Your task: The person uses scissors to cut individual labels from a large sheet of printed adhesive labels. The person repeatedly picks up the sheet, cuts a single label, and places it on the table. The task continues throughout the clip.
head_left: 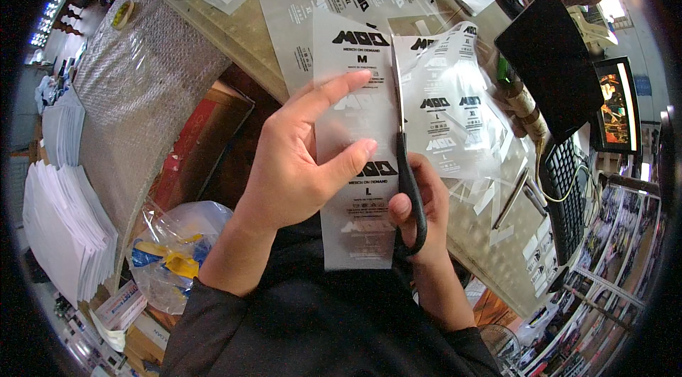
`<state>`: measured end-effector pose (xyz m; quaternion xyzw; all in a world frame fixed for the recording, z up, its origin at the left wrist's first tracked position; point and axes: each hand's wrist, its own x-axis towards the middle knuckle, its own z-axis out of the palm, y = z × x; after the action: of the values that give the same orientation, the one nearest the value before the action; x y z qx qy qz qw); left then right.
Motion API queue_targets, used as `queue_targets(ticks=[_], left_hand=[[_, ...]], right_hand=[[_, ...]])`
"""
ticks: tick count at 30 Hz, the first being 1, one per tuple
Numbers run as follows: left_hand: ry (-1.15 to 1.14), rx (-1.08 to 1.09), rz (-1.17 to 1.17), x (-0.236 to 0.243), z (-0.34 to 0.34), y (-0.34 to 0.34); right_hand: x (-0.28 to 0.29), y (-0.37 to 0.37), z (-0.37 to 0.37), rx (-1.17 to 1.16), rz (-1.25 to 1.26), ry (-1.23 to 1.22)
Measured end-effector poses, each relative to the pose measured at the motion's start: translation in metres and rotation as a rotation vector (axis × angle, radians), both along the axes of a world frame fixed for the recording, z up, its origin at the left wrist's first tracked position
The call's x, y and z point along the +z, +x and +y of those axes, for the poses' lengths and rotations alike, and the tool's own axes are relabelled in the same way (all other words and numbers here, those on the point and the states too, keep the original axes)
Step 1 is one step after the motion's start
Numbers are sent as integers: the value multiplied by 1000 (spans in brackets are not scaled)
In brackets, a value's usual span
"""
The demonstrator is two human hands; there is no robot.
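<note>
Strip (357, 228) held under thumb of half-curled left hand (293, 167); right hand (435, 210) grips scissors (406, 171).

Between the right hand (428, 210) and the keyboard (565, 185), room to pass is left above the flat scraps (484, 199) on the surface (490, 270); ahead on the right, the way is blocked by the black screen (550, 64). Leftward, a dark gap is bounded by the red-sided carton (188, 144) and the clear bag (206, 219).
</note>
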<state>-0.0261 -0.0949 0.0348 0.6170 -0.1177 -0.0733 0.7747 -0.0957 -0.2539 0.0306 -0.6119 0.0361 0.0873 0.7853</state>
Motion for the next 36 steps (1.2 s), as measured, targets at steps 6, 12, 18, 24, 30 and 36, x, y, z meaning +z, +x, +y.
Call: queue_targets(ticks=[6,12,18,24,30,36], left_hand=[[57,7,-22,-3,3,0],[59,2,40,3,5,-3],[182,69,43,2,6,-1],[351,6,-259,32,47,0],[480,-884,-375,64,-15,-2],[390,-988,-400,33,-54,-16]], right_hand=[[1,3,3,-15,-7,-76],[3,9,7,-41,31,-18],[6,-4,-9,32,194,78],[34,-76,-64,-49,278,239],[43,-69,-99,-479,21,-73],[35,-71,-96,-544,123,-299]])
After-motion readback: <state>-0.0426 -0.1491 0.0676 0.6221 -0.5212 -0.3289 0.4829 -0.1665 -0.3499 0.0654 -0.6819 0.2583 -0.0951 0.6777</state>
